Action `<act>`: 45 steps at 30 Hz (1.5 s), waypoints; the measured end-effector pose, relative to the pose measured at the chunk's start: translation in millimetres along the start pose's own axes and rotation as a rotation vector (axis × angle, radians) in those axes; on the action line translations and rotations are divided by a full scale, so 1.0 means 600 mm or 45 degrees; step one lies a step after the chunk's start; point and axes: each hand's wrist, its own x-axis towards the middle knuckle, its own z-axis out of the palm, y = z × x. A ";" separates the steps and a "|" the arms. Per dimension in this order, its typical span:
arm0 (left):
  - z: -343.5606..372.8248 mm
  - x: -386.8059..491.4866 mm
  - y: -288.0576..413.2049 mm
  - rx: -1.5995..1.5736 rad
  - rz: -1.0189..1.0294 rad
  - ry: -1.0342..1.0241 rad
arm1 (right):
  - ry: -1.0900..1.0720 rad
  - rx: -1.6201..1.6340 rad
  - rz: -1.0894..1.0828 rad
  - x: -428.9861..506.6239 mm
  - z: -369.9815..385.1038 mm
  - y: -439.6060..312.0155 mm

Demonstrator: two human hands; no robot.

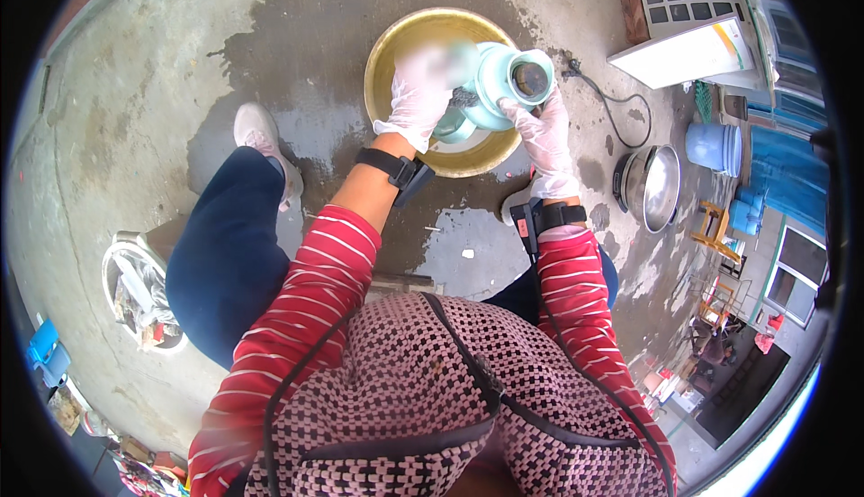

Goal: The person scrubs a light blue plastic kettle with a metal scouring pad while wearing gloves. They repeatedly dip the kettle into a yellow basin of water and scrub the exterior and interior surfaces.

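Note:
Over a yellow round basin (pixel 378 85) on the wet floor, I see a light teal, bottle-shaped container (pixel 487 85) with a round open mouth and a dark inside. My right hand (pixel 543 129), in a thin whitish glove, is closed on it near the mouth. Close by its other side is my left hand (pixel 422 89), gloved alike; a blur covers its fingers, so its hold cannot be made out. A dark mesh-like scrubber (pixel 463 98) shows between that hand and the container. Below them, a teal round piece (pixel 453 127) sits in the basin.
A black cable with a plug (pixel 611 99) lies on the concrete right of the basin, near a shiny metal pot (pixel 660 189). Blue buckets (pixel 714 148) stand farther right. A white bin with rubbish (pixel 111 281) is beside my left leg. A white panel (pixel 682 52) leans at upper right.

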 end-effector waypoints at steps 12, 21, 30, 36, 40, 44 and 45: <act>-0.021 -0.014 -0.175 0.608 -0.207 -0.140 | 0.048 0.027 0.082 -0.006 0.005 -0.005; 0.031 0.127 -0.306 1.072 0.419 -0.706 | 0.150 0.004 0.252 -0.013 0.010 -0.020; 0.026 0.145 -0.249 1.215 -0.214 -0.969 | 0.109 -0.086 0.258 -0.010 0.004 -0.026; -0.060 0.094 -0.086 -0.048 -0.311 -0.314 | 0.088 -0.032 0.108 -0.006 0.006 -0.013; -0.046 0.065 0.010 -0.384 -0.187 -0.414 | 0.080 -0.112 0.084 -0.003 0.000 -0.001; -0.035 0.028 0.045 0.219 0.329 -0.402 | 0.074 -0.156 0.099 -0.003 -0.005 0.002; -0.037 0.018 0.045 0.351 0.304 -0.409 | 0.076 -0.163 0.094 -0.003 -0.006 0.002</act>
